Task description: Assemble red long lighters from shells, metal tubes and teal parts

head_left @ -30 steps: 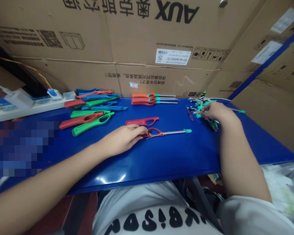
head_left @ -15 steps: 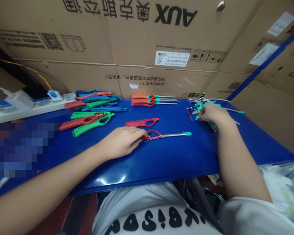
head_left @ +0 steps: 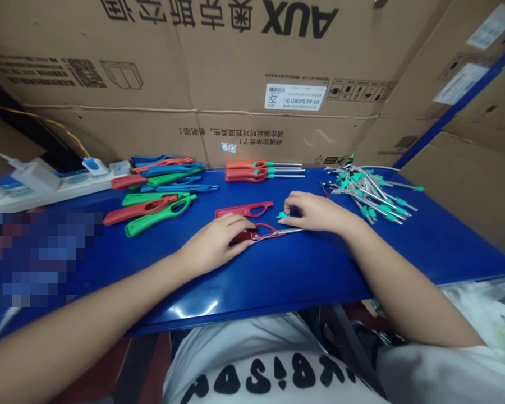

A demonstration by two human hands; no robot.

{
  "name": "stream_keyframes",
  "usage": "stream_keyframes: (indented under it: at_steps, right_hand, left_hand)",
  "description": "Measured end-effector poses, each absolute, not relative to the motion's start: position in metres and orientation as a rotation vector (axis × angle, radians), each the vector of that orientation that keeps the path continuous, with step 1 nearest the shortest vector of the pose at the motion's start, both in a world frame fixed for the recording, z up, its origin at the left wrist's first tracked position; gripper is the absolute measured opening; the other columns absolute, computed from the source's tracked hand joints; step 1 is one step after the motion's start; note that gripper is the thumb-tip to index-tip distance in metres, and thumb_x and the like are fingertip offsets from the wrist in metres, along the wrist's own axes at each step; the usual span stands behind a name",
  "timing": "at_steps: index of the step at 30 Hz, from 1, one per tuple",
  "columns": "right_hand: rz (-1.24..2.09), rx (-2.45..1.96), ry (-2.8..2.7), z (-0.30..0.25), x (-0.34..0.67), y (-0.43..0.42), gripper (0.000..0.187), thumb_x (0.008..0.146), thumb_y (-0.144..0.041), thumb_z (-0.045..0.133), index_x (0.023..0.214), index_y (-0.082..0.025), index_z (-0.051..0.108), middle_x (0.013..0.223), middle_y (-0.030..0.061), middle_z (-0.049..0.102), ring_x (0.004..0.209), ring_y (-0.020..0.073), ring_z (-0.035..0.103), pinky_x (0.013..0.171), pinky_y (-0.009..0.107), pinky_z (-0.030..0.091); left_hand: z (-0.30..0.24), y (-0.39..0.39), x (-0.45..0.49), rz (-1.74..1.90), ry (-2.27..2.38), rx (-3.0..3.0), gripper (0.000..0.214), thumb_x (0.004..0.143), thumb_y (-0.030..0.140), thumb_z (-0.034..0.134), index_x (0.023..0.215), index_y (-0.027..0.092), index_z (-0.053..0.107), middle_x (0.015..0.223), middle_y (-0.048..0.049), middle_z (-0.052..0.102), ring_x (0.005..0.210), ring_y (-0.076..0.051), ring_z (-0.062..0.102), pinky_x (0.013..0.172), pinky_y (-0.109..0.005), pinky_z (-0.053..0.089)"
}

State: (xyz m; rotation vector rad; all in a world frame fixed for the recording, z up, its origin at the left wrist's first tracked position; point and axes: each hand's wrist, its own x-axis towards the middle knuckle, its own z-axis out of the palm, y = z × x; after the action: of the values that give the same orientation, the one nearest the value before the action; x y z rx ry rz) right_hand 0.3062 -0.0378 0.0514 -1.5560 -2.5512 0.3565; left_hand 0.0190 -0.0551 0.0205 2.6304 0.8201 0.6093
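My left hand (head_left: 219,241) is closed on the handle end of a red lighter shell half (head_left: 266,227), which lies on the table with its trigger loop to the right. A metal tube (head_left: 288,231) runs rightward out of that shell, and its far end is hidden behind my right hand. Between the fingertips of my right hand (head_left: 315,212) is a small turquoise plastic piece (head_left: 281,215), held just above the tube. Just behind lies a second red shell half (head_left: 244,210), flat and apart from both hands.
Several coloured lighter shells (head_left: 160,216) are piled at the left. Assembled red and orange lighters (head_left: 246,174) lie along the carton wall (head_left: 219,84). Tubes with turquoise parts (head_left: 379,196) form a heap at right, with a screwdriver (head_left: 325,191) beside it. A power strip (head_left: 76,182) stands back left.
My right hand has come left from the tube heap to the shell, bringing a turquoise piece. My left hand stays on the shell, its fingers slightly shifted.
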Motion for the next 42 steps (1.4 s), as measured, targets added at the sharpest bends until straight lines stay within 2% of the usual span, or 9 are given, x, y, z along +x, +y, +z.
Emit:
stream_keyframes:
  at_steps: [4,7,11,15,19,26,33,42]
  right_hand:
    - [0.454,-1.458,-2.562,0.047,0.309,-0.034,0.024,0.089,-0.041,0.068,0.093,-0.019,0.063,0.097,0.0050,0.063,0.075,0.0151,0.054,0.064,0.026,0.037]
    - [0.499,-1.345,-2.549,0.046,0.307,-0.033,0.019,0.090,-0.036,0.067,0.089,-0.017,0.063,0.090,0.0046,0.064,0.072,0.0145,0.054,0.065,0.026,0.037]
    - [0.523,-1.101,-2.500,0.045,0.294,-0.038,0.025,0.091,-0.039,0.069,0.081,-0.017,0.063,0.082,0.0035,0.064,0.068,0.0138,0.054,0.064,0.025,0.038]
    - [0.536,-0.966,-2.536,0.042,0.280,-0.045,0.019,0.094,-0.033,0.065,0.085,-0.017,0.065,0.087,0.0053,0.067,0.076,0.0155,0.058,0.069,0.026,0.042]
    - [0.553,-0.955,-2.632,0.041,0.273,-0.051,0.010,0.096,-0.026,0.060,0.094,-0.019,0.067,0.099,0.0063,0.069,0.085,0.0174,0.062,0.074,0.028,0.044]
    - [0.414,-0.994,-2.721,0.050,0.274,-0.058,0.014,0.101,-0.025,0.050,0.101,-0.020,0.063,0.106,0.0064,0.066,0.088,0.0176,0.061,0.072,0.027,0.042]
    - [0.224,-1.049,-2.829,0.055,0.270,-0.062,0.017,0.102,-0.025,0.046,0.101,-0.020,0.062,0.103,0.0066,0.066,0.083,0.0176,0.059,0.065,0.027,0.036]
    - [0.259,-1.055,-2.846,0.054,0.268,-0.063,0.015,0.101,-0.022,0.047,0.100,-0.019,0.062,0.103,0.0065,0.065,0.082,0.0177,0.059,0.066,0.027,0.036]
  left_hand:
    - [0.020,-0.054,0.018,0.645,0.812,2.577,0.028,0.096,0.030,0.063,0.123,0.021,0.066,0.119,-0.0079,0.071,0.113,-0.023,0.066,0.100,-0.037,0.052]
    - [0.021,-0.055,0.017,0.657,0.811,2.564,0.027,0.095,0.030,0.064,0.119,0.019,0.068,0.116,-0.0090,0.072,0.110,-0.023,0.067,0.098,-0.037,0.054]
    - [0.022,-0.056,0.018,0.680,0.841,2.525,0.024,0.094,0.030,0.066,0.113,0.017,0.069,0.112,-0.0092,0.072,0.106,-0.023,0.068,0.095,-0.036,0.055]
    - [0.022,-0.057,0.019,0.711,0.868,2.473,0.020,0.092,0.031,0.067,0.106,0.017,0.070,0.105,-0.0082,0.072,0.097,-0.021,0.069,0.088,-0.034,0.056]
    - [0.021,-0.057,0.020,0.716,0.894,2.426,0.018,0.091,0.031,0.069,0.102,0.017,0.071,0.102,-0.0073,0.072,0.092,-0.020,0.069,0.081,-0.031,0.055]
    - [0.020,-0.057,0.020,0.712,0.903,2.396,0.019,0.090,0.032,0.069,0.102,0.018,0.072,0.099,-0.0063,0.072,0.089,-0.019,0.069,0.079,-0.029,0.055]
    - [0.021,-0.058,0.019,0.704,0.910,2.389,0.018,0.089,0.031,0.071,0.101,0.017,0.072,0.097,-0.0056,0.071,0.085,-0.018,0.068,0.077,-0.028,0.054]
    - [0.023,-0.059,0.020,0.708,0.920,2.396,0.018,0.089,0.031,0.071,0.101,0.018,0.072,0.096,-0.0055,0.071,0.085,-0.018,0.068,0.076,-0.029,0.054]
